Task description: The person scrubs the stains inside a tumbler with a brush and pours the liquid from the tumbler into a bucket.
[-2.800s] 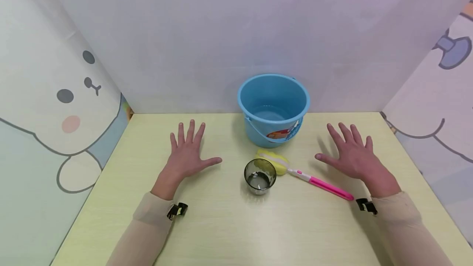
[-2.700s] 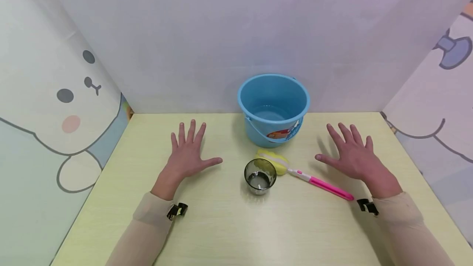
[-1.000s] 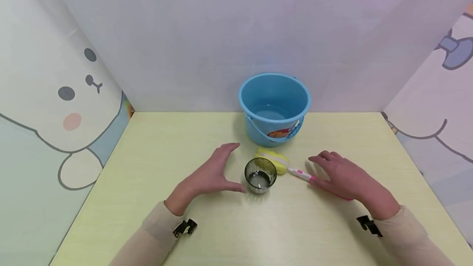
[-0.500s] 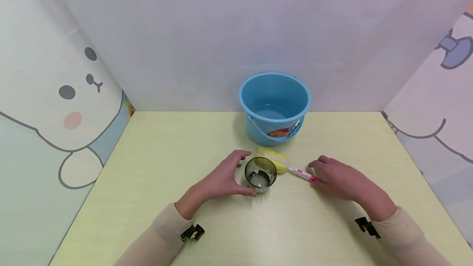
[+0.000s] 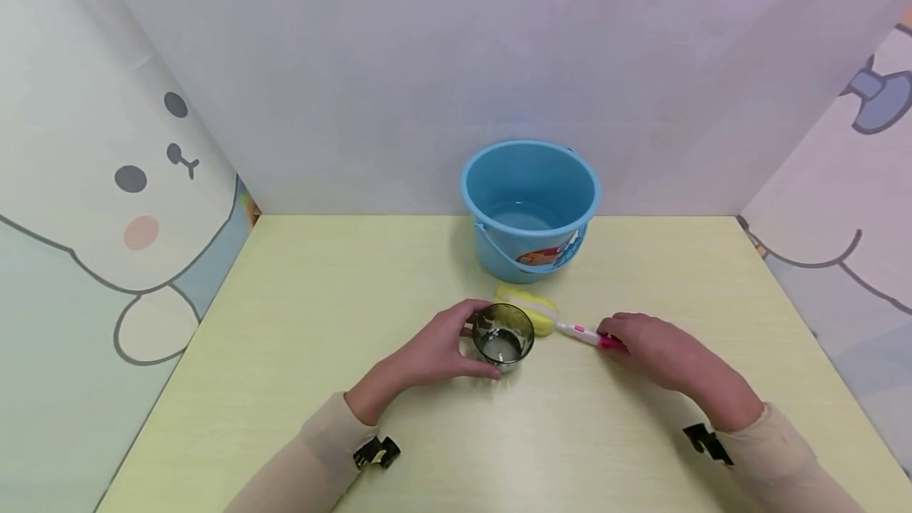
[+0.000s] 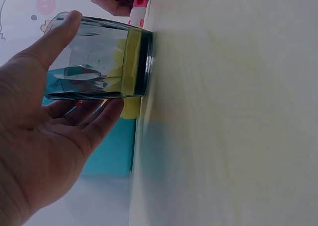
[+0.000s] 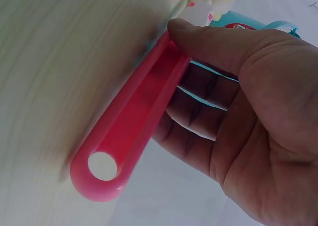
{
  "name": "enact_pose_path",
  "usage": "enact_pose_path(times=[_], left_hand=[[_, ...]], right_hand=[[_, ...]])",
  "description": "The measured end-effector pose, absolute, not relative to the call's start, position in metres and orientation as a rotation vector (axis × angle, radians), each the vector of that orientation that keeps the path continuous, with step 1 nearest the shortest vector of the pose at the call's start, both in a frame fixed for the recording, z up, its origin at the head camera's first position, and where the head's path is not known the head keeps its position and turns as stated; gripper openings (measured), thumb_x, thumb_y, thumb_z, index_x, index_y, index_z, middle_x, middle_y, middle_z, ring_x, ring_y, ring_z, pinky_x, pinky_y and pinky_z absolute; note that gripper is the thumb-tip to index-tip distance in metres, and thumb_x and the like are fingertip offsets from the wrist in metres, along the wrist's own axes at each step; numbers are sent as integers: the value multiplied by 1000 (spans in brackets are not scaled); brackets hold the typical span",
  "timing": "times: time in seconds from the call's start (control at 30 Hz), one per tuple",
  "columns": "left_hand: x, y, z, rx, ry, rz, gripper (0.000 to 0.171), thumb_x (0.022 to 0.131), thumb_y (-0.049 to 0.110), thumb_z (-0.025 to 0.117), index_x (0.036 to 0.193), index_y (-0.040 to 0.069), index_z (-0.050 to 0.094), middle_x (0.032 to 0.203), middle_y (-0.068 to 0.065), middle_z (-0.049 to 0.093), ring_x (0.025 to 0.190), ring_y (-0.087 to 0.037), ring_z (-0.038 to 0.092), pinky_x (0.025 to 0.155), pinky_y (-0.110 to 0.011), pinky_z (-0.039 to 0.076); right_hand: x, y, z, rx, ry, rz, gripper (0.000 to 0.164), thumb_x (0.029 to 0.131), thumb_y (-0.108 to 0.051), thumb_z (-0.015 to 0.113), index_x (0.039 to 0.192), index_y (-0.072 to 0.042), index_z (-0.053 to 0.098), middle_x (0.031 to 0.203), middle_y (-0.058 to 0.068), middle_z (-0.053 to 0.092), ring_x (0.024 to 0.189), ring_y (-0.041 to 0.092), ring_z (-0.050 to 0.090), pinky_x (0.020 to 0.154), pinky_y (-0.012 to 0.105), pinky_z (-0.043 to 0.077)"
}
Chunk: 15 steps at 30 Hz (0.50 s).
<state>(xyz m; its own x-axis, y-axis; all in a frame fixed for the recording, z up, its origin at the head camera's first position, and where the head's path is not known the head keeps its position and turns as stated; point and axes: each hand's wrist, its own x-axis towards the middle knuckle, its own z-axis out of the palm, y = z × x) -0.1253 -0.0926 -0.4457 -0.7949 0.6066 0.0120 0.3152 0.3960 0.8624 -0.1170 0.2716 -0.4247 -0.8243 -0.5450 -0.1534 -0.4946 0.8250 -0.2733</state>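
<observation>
smoky glass cup (image 5: 503, 339) and brush (image 5: 579, 332), both held

the left hand (image 5: 438, 347) has its fingers curled round the cup, thumb on its near side. right of the cup, the right hand (image 5: 659, 355) pinches the pink handle (image 7: 149, 102) between thumb and fingers. just behind the cup lies the yellow sponge head (image 5: 545, 321); farther behind it stands a blue bucket (image 5: 527, 172).

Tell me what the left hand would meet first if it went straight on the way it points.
The cup, which sits between the thumb and fingers of the left hand. Past it, the yellow brush head would probably come next, though depth is hard to judge.
</observation>
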Motion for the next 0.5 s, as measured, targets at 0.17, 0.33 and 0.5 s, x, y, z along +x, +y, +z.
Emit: enact_pose_path(times=[0.17, 0.33, 0.5], left_hand=[[-125, -93, -447, 805, 2337, 1373, 93, 77, 29, 99, 152, 11, 48, 140, -1, 61, 124, -18, 62, 105, -32, 53], [-125, -93, -447, 798, 2339, 1368, 92, 77, 31, 99, 152, 12, 48, 140, 0, 61, 125, -18, 61, 106, -32, 53], [-125, -93, -446, 799, 2348, 1357, 92, 78, 31, 98, 152, 12, 48, 140, 0, 61, 125, -18, 61, 106, -33, 53]], right_hand=[[-116, 271, -424, -811, 2846, -296, 26, 86, -4, 87, 109, -9, 76, 92, -5, 66, 78, 14, 60, 75, 43, 63], [-115, 273, -420, -869, 2930, -273, 27, 84, -6, 90, 108, -10, 79, 91, -4, 68, 78, 15, 64, 73, 42, 64], [-114, 275, -414, -917, 2994, -242, 28, 82, -9, 93, 107, -11, 81, 88, -5, 68, 76, 13, 64, 69, 39, 63]])
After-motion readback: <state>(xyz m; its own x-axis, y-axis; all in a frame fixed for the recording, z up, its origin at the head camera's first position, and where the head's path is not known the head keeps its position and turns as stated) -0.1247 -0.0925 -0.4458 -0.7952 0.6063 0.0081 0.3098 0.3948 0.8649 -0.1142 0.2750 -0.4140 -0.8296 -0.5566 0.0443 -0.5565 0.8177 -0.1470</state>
